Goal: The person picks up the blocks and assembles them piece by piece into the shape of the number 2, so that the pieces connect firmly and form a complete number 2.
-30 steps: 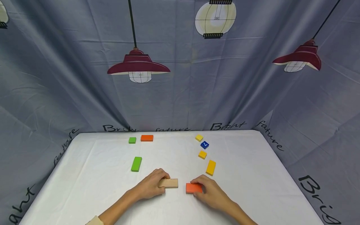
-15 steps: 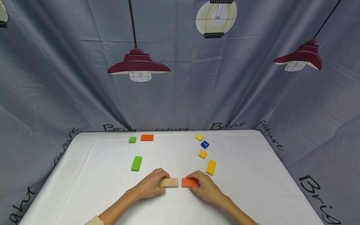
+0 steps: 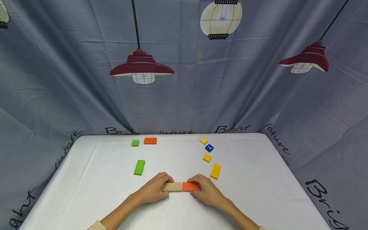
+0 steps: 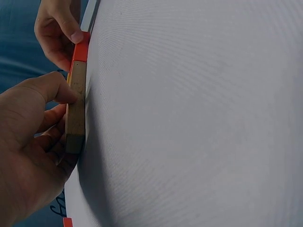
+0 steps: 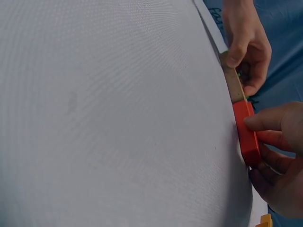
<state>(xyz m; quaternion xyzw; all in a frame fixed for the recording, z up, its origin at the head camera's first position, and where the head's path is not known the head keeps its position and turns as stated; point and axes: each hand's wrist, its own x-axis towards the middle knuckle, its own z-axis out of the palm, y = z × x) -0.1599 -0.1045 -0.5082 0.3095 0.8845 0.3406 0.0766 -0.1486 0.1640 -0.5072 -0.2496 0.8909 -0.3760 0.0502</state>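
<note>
In the head view my left hand (image 3: pixel 154 189) pinches a plain wooden block (image 3: pixel 174 187) between thumb and fingers, near the middle front of the table. My right hand (image 3: pixel 209 191) holds an orange-red block (image 3: pixel 189 186) the same way, just to the right of it. The two blocks lie end to end in one line, with their short ends touching or almost so. From the left wrist, the wooden block (image 4: pixel 76 101) shows its long side under the thumb. In the right wrist view the orange-red block (image 5: pixel 246 132) meets the wooden one's end.
Beyond the left hand lie a long green block (image 3: pixel 139 167), a small green block (image 3: pixel 135 143) and an orange block (image 3: pixel 150 141). Beyond the right are a long yellow block (image 3: pixel 215 171), small yellow blocks (image 3: pixel 207 158) and a blue block (image 3: pixel 209 148). A white cloth covers the table (image 3: pixel 95 191).
My right hand has slid the orange-red block left and slightly away from me, closing the gap to the wooden block. The left hand and wooden block have stayed in place.
</note>
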